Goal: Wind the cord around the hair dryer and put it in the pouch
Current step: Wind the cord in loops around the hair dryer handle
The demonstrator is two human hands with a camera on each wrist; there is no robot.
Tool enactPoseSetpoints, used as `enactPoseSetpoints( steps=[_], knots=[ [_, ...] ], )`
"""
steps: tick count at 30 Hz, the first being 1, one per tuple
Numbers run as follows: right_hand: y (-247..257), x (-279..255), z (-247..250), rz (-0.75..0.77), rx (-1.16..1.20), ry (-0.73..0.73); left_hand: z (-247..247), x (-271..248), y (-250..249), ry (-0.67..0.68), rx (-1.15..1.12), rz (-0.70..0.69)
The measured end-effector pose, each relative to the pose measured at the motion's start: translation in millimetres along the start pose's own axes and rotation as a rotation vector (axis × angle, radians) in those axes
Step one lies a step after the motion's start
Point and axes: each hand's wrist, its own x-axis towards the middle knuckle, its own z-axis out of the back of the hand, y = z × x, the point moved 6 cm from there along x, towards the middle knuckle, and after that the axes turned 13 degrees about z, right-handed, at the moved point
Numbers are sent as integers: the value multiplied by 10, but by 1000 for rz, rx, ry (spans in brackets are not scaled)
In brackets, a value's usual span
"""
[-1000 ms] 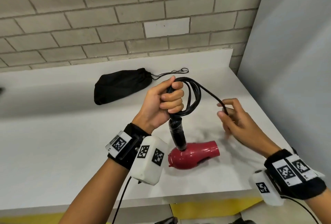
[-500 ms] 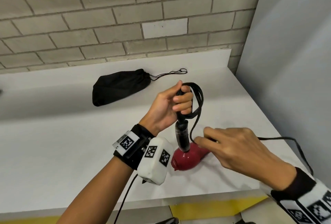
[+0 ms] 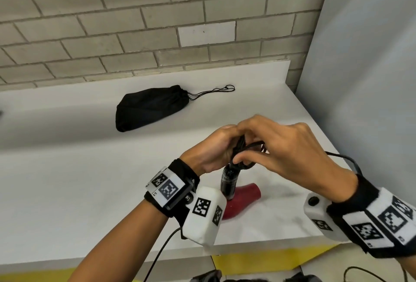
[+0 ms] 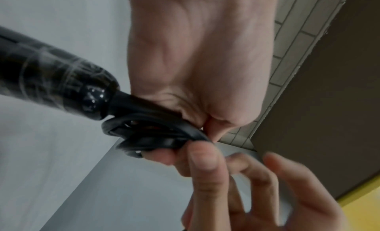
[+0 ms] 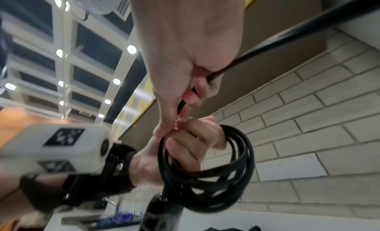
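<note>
The red hair dryer (image 3: 244, 198) rests nose-down on the white counter (image 3: 67, 180), its black handle (image 3: 228, 181) pointing up. My left hand (image 3: 213, 148) grips the top of the handle together with several loops of black cord (image 5: 207, 177). My right hand (image 3: 281, 153) is laid over the left, pinching the cord (image 5: 207, 79) and pressing it onto the loops. The free end of the cord (image 3: 342, 157) trails off behind my right wrist. The black drawstring pouch (image 3: 150, 107) lies apart at the back of the counter, its mouth drawn shut.
A brick wall (image 3: 157, 22) backs the counter and a grey panel (image 3: 364, 78) closes its right side. The counter's front edge (image 3: 258, 245) runs just below my wrists, above a yellow strip. The pouch's drawstrings (image 3: 213, 92) trail to the right.
My right hand has come up from beside the dryer body and carried the cord over onto my left fist. The left hand has held its grip and sunk a little lower.
</note>
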Motion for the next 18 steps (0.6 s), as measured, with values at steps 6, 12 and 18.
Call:
enactPoseSetpoints(
  steps=[6, 12, 18],
  knots=[
    [-222, 93, 87, -3, 113, 48, -263, -57, -29, 136, 157, 85],
    [-662, -123, -18, -95, 198, 19, -7, -164, -90, 145, -70, 84],
    [-1488, -1159, 271, -493, 27, -14, 519, -580, -224, 281, -271, -60]
  ],
)
